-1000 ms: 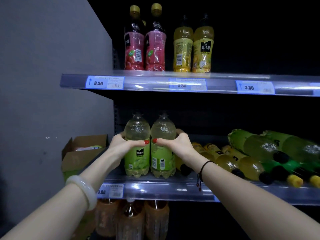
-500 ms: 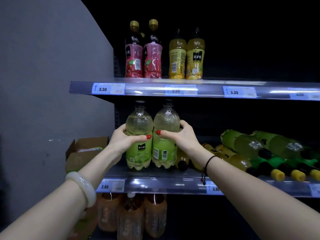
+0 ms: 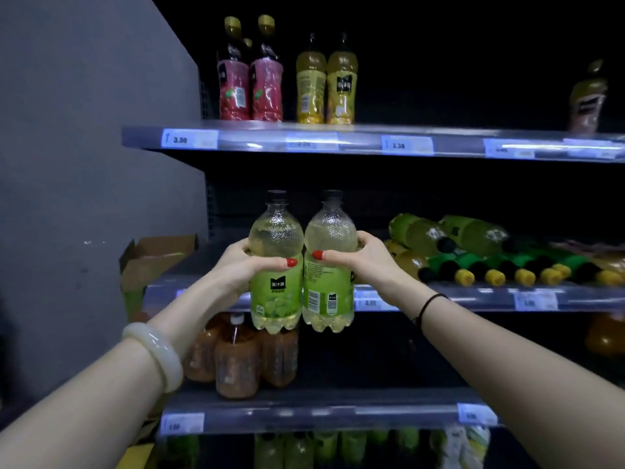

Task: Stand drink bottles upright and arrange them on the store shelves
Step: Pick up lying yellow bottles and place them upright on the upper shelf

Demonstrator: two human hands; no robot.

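Two clear bottles of pale green drink with black caps and green labels are upright side by side in the air, in front of the middle shelf (image 3: 473, 296) lip. My left hand (image 3: 241, 269) grips the left bottle (image 3: 275, 296) around its middle. My right hand (image 3: 367, 262) grips the right bottle (image 3: 329, 292) the same way. Both bottle bases hang below the shelf edge. Several green and yellow bottles (image 3: 473, 236) lie on their sides on the right of that shelf.
The top shelf (image 3: 355, 142) holds two red-labelled bottles (image 3: 250, 89) and two yellow ones (image 3: 326, 86), all upright. Brown drink bottles (image 3: 236, 363) stand on the lower shelf. An open cardboard box (image 3: 152, 262) sits by the grey wall (image 3: 84, 130) at left.
The two green bottles stood on the middle shelf in my hands; now both are off the shelf, held nearer to me in front of its edge. The view has pulled back.
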